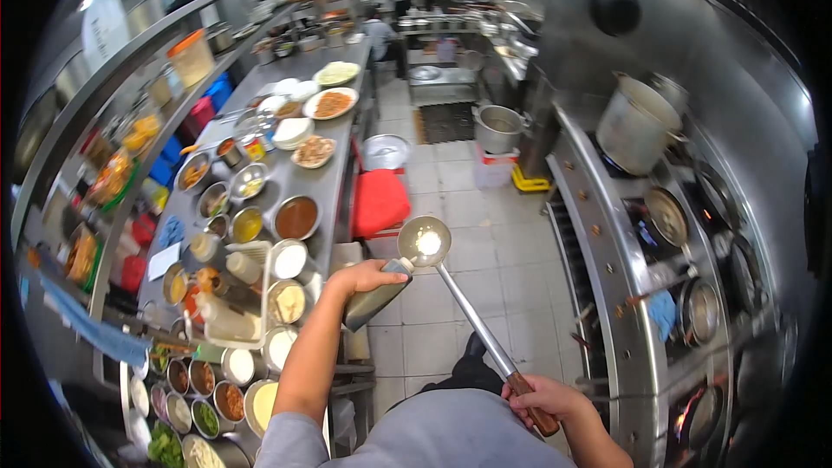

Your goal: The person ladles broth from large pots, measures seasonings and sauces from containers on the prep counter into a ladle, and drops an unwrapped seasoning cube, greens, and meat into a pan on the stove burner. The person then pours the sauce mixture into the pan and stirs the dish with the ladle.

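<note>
Head view. Nearest the wearer, the right hand (pixel 544 400) is closed around the brown wooden handle (pixel 520 384) of a long-shafted metal ladle (pixel 416 234), gripping close to its end. The shaft slopes up and away, leaving the round bowl over the pale tiled floor (pixel 472 299). Held so far back, the bowl is easily upset: a small roll of the wrist would probably spill whatever it carries. A bright white patch shows inside; whether contents or glare cannot be told.

The left hand (pixel 371 277) is wrapped around a dark grey-green plastic squeeze bottle (pixel 374 302) with a pale cap, tilted so that its nozzle lies at the bowl's near rim; contact there cannot be told. Squeezing with the nozzle short of the rim would likely wet the tiles and make them slippery; squeezing too hard could overfill the bowl.

To the left, the stainless-steel counter (pixel 345 130) bears open round metal tubs beside the left forearm; a dropped elbow might dip into one. To the right, a crumpled blue cloth (pixel 664 314) hangs at the front of the stainless-steel range (pixel 620 251), near the pans, where stray flame could scorch it. Farther off, a red stool seat (pixel 381 201) beside the counter could catch a passing leg.
</note>
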Demonstrator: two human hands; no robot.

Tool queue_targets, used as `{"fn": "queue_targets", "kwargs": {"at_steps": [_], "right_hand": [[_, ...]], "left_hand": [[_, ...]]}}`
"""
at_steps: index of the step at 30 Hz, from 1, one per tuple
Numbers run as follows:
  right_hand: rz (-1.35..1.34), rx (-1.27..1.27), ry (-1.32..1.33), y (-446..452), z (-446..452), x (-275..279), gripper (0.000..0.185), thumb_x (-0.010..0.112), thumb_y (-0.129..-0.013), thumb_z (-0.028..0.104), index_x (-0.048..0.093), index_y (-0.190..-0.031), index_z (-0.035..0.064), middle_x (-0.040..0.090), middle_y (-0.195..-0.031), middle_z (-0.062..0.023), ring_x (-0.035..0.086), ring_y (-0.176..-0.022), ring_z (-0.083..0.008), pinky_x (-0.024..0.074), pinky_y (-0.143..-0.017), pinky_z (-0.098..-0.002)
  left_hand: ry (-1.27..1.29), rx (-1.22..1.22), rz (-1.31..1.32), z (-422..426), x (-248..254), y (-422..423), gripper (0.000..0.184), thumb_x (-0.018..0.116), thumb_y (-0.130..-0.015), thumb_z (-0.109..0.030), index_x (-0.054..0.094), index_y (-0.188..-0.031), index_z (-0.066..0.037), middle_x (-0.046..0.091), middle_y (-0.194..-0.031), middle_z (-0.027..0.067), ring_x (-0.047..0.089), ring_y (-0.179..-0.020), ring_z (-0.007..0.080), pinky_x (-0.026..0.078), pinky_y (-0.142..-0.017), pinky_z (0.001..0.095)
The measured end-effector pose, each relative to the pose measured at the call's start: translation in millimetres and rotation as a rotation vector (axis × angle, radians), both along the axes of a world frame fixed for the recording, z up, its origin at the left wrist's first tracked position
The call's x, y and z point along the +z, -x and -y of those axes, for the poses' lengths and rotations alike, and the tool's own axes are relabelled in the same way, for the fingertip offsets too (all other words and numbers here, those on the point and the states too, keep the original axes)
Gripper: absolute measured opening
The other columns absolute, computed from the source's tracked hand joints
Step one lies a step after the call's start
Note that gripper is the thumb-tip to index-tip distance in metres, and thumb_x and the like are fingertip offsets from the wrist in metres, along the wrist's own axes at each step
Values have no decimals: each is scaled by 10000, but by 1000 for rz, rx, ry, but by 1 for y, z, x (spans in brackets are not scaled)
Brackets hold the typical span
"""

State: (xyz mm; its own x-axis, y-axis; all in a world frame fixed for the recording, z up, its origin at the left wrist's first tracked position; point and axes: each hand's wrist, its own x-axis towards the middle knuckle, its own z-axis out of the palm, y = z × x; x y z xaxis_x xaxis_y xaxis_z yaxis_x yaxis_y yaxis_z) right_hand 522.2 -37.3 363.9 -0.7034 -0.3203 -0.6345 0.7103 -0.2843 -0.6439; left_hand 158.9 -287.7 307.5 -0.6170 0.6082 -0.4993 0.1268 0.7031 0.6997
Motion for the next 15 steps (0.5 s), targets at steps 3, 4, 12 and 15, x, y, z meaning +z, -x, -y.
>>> {"fn": "queue_targets", "kwargs": {"at_steps": [3, 4, 12, 15], "right_hand": [[10, -91, -20, -36, -1, 0, 221, 591, -845, 70, 484, -1034, 24, 516, -684, -41, 525, -557, -127, 476, -503, -279], [26, -135, -25, -48, 0, -2, 219, 589, -847, 76, 486, -1033, 24, 516, -686, -39, 526, -563, -125, 474, -502, -275], [30, -402, -20, -131, -1, -6, 226, 585, -854, 104, 493, -1048, 33, 522, -718, -32, 530, -591, -112, 472, -502, -255], [28, -474, 13, -165, -4, -8, 228, 585, -855, 113, 496, -1050, 35, 523, -725, -28, 528, -592, -106, 471, -503, -253]], "left_hand": [[57, -239, -26, -47, -4, -7, 768, 644, -724, -629, 586, -1185, -17, 639, -1084, 183, 608, -1002, 280, 456, -876, 357], [55, -278, -27, -59, -2, -10, 768, 644, -724, -629, 586, -1185, -17, 639, -1084, 183, 608, -1002, 280, 456, -876, 357], [137, -529, -107, -144, -22, -59, 750, 688, -729, -596, 582, -1170, 1, 655, -1033, 164, 609, -968, 252, 457, -871, 343], [22, -536, -32, -173, 0, -96, 717, 687, -741, -576, 580, -1138, 11, 647, -1001, 159, 600, -946, 238, 456, -860, 337]]}}
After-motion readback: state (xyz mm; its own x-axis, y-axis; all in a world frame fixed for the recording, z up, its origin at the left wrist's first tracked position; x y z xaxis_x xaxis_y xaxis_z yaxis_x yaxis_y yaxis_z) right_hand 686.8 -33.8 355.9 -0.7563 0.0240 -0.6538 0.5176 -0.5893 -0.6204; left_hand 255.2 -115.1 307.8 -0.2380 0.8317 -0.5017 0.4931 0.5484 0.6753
